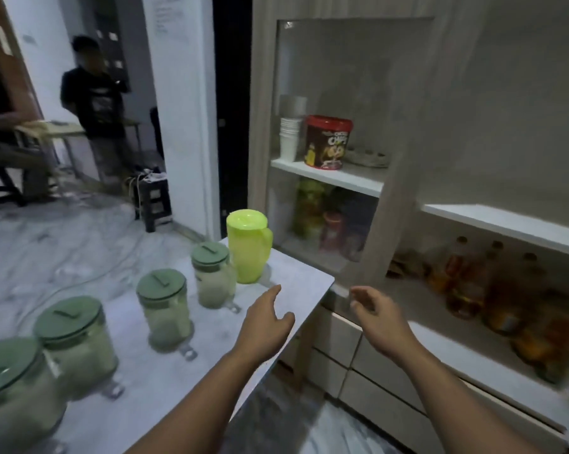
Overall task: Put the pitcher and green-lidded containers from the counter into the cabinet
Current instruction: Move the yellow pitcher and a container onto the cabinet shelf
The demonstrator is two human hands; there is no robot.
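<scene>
A dim kitchen opens onto a marble-floored room at ten o'clock, where two people sit and stand by a table. In the foreground a pale grey counter (296, 273) runs from seven o'clock up toward the centre, its far corner close to a cabinet (397, 198) with a glass door.

The yellow-green pitcher (248, 245) stands upright at the counter's far end, about twelve o'clock from the left hand (266, 319). Four green-lidded containers line up behind it toward eight o'clock: the nearest to the pitcher (212, 276), the next (165, 308), a third (75, 345) and the last (13, 388) at the frame's edge. Nothing has gone into the cabinet yet.

The left hand hovers over the counter, fingers spread and empty, near the pitcher but apart from it. The right hand (375, 312) is also loosely open and holds nothing, just beside the lower edge of the glass door.

The risks, as I judge them: the pitcher sits near the counter's corner, so a careless sweep of the left hand could push it off the edge. The first container stands almost against the pitcher and could be knocked when it is lifted. The lower shelf behind the glass looks crowded with jars (332, 221), so room may be tight there, and the door could block the load or get bumped.
</scene>
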